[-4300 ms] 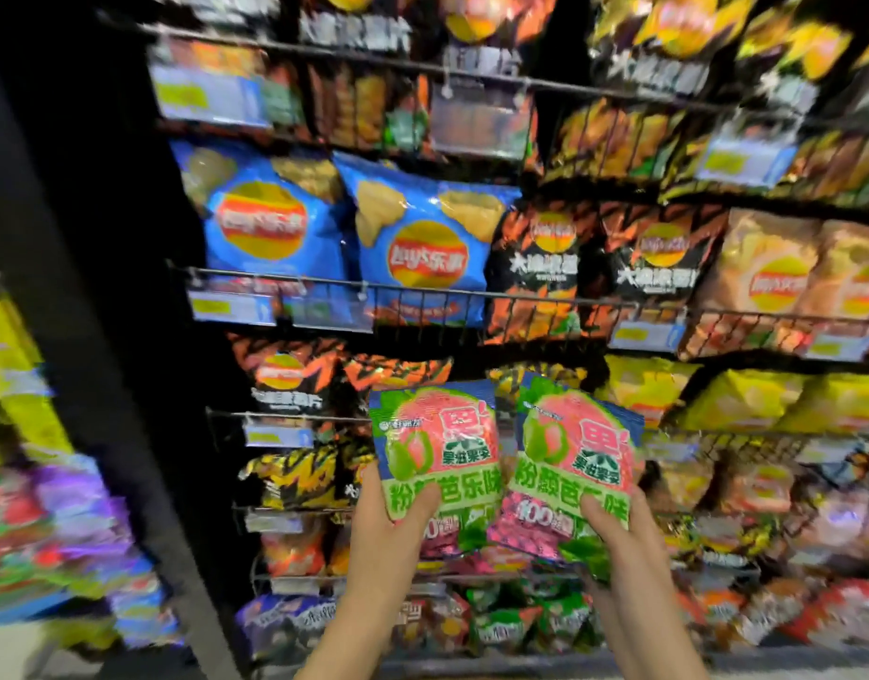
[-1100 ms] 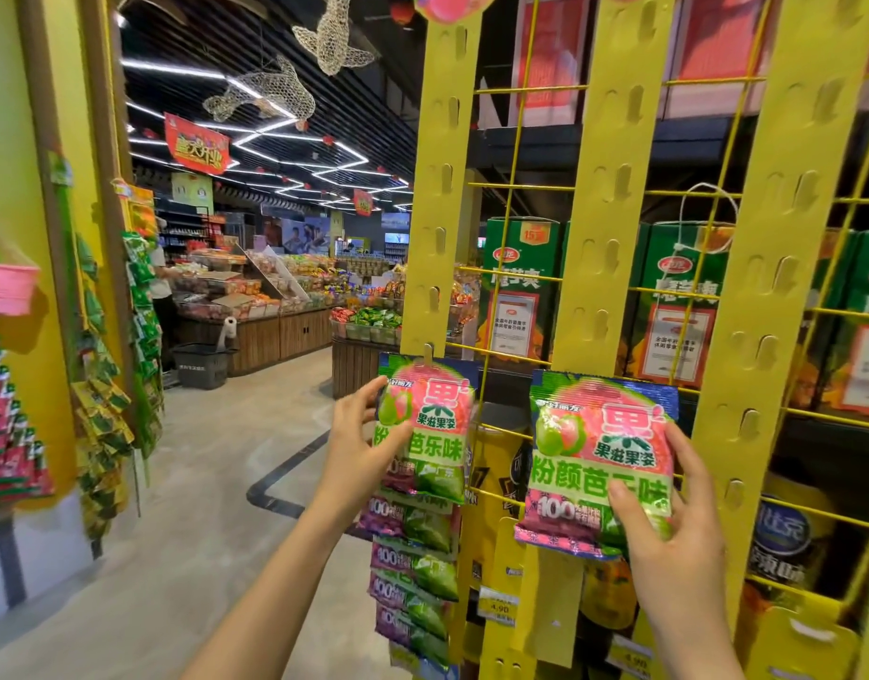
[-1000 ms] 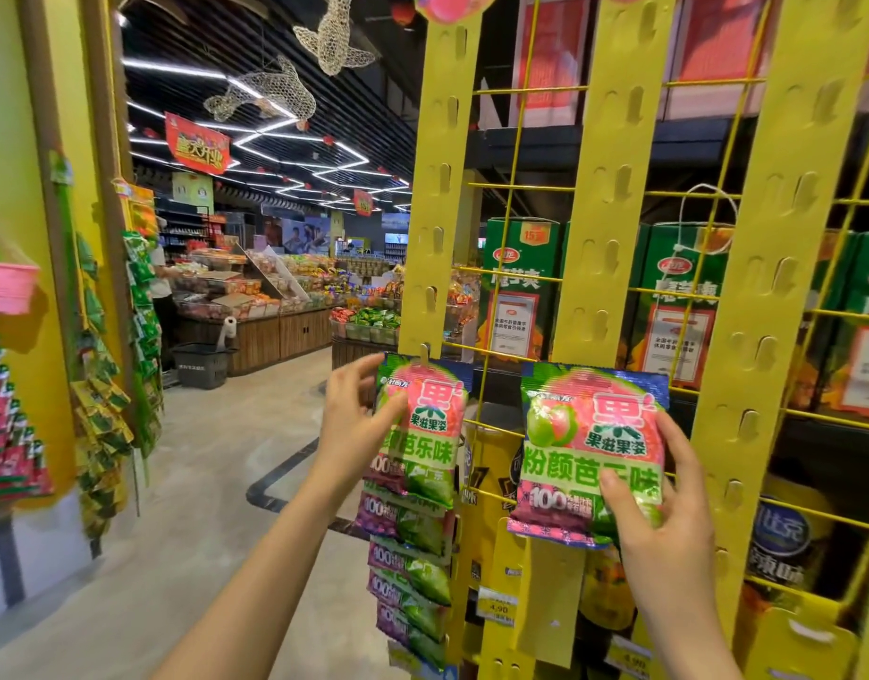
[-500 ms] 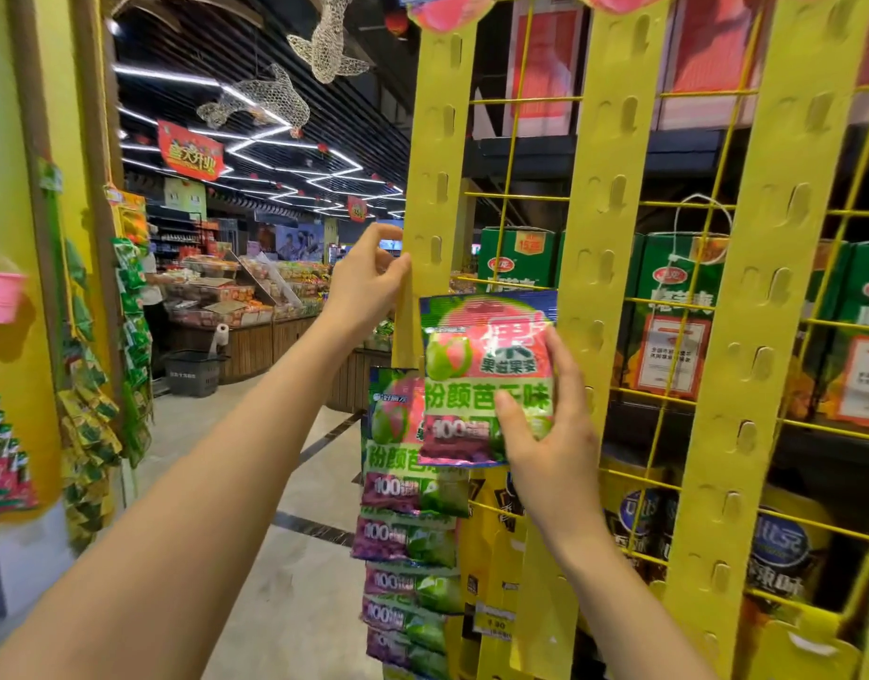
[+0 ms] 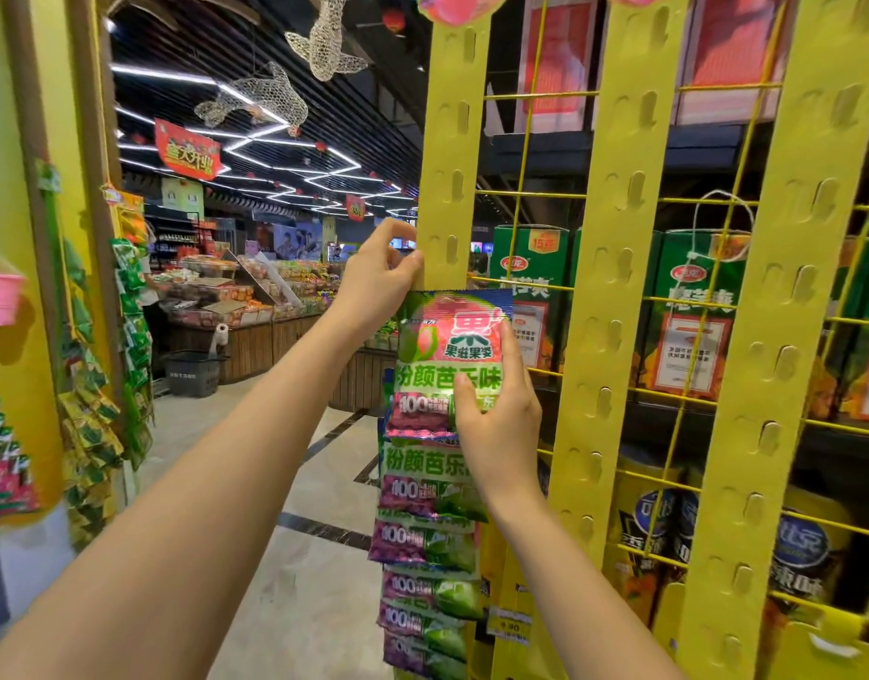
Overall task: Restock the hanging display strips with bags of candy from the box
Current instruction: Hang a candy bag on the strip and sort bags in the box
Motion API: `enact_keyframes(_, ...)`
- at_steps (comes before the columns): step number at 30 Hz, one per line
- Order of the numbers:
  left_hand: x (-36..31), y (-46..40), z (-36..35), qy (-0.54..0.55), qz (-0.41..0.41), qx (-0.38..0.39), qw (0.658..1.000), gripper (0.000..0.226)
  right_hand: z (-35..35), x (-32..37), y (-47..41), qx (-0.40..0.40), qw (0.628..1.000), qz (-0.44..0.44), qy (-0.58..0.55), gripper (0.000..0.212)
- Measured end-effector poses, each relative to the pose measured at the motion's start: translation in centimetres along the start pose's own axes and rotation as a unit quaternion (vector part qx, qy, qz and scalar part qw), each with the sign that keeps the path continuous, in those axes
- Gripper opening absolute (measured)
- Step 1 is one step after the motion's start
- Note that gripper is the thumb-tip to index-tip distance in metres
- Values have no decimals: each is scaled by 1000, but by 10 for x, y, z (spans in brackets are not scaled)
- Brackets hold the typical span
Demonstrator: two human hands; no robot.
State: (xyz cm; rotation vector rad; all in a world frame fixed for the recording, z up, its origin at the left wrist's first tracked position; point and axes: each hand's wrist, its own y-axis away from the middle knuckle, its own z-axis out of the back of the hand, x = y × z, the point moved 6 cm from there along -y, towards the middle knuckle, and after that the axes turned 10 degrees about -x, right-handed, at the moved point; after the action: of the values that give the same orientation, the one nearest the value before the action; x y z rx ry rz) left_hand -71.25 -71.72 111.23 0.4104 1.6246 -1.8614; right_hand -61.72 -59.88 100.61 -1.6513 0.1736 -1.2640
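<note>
A pink and green candy bag (image 5: 449,350) is pressed against the leftmost yellow hanging strip (image 5: 452,139). My right hand (image 5: 496,419) grips the bag's lower right part. My left hand (image 5: 381,279) pinches the strip's left edge just above the bag's top corner. Below it, several identical candy bags (image 5: 430,542) hang overlapping down the same strip. The middle yellow strip (image 5: 614,238) and the right yellow strip (image 5: 785,287) show bare hooks. The box is not in view.
A yellow wire grid (image 5: 535,193) backs the strips, with green cartons (image 5: 530,287) and dark jars (image 5: 795,547) on shelves behind. A price tag (image 5: 508,625) hangs low. Snack packets (image 5: 128,336) hang on a yellow pillar at left. An aisle floor (image 5: 300,557) runs past produce stands.
My left hand let go of its bag, which now hangs on the left strip, and rose to the strip's edge. My right hand carried its bag left and up against that strip.
</note>
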Motion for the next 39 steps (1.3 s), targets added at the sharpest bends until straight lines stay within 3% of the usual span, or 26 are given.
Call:
enact_keyframes(11,-6,6,3,-30,-27,-47,998,20,-4,-5,18,12,999,-18,28,64)
enact_keyframes(18,-10,9,5,-72,-63,-94,991,22,-1,-8,19,10,988,-8,153,67)
enact_keyframes(21,-12,12,7,-103,-69,-112,986,23,3,-2,18,12,979,25,202,66)
enact_keyframes(25,-19,20,12,-166,-107,-149,969,26,23,11,13,-28,973,76,214,50)
enact_keyframes(30,-42,48,-7,-209,-240,-87,944,25,78,25,-7,-119,910,190,349,35)
enact_keyframes(33,-60,73,-35,-249,-325,-53,911,20,121,21,-17,-134,875,193,423,34)
enact_keyframes(39,-98,144,-110,-259,-403,32,877,21,213,-5,-14,-125,810,149,553,34)
